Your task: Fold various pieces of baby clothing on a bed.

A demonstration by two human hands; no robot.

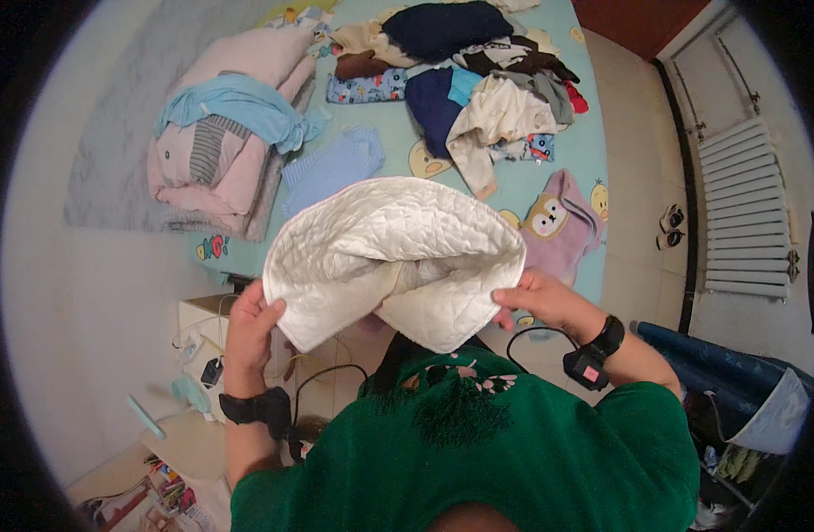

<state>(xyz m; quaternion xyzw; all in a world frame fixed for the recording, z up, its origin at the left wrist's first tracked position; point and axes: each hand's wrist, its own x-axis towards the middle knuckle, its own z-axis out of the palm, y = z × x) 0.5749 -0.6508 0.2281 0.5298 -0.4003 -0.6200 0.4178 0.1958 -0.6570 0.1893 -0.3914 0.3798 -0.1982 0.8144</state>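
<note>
A white quilted garment (413,226) hangs between my two hands in front of my body, its lining side facing up. My left hand (250,326) pinches its left edge between thumb and fingers. On the opposite edge my right hand (530,299) grips the cloth the same way. The two lower flaps of the garment meet near the middle, and its lower part is hidden from me. Just beyond it on the bed lie light blue striped cloth (337,163) and, to the right, a mauve hooded garment (563,219) with an animal face.
The bed (393,143) has a mint-green sheet. A clothes pile (493,106) lies at its far right, a folded pink quilt (227,166) with blue cloth (237,106) at left. A radiator (746,209) and shoes (671,226) are on the right, a white cabinet (204,322) at left.
</note>
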